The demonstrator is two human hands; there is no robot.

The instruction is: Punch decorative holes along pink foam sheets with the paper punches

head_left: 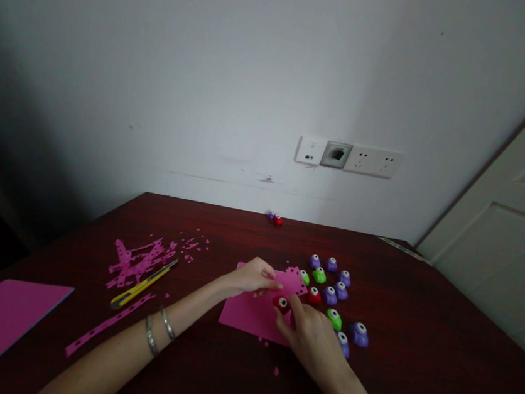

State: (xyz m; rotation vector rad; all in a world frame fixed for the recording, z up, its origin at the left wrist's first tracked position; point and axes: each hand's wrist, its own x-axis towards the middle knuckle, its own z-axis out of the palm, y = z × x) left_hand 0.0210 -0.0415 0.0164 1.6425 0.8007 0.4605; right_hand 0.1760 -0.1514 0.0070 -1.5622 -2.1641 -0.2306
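Observation:
My right hand [315, 336] is closed around a small red craft punch [280, 303] with a black-and-white eye-like button, over the pink paper [249, 314]. My left hand [253, 277] has its thumb and fingers closed at the upper part of that paper, to the left of an edge with punched holes [299, 279]. Part of the paper is hidden under both hands. Close by on the right stand several similar punches: purple ones [359, 334], green ones [334, 319] and another red punch [314, 296].
A yellow utility knife [143, 284] lies left of my left hand, beside pink paper scraps [136, 262] and a punched strip [108, 325]. A larger pink sheet [1, 325] is at the table's left edge. Two punches [278, 221] stand near the wall [236, 93].

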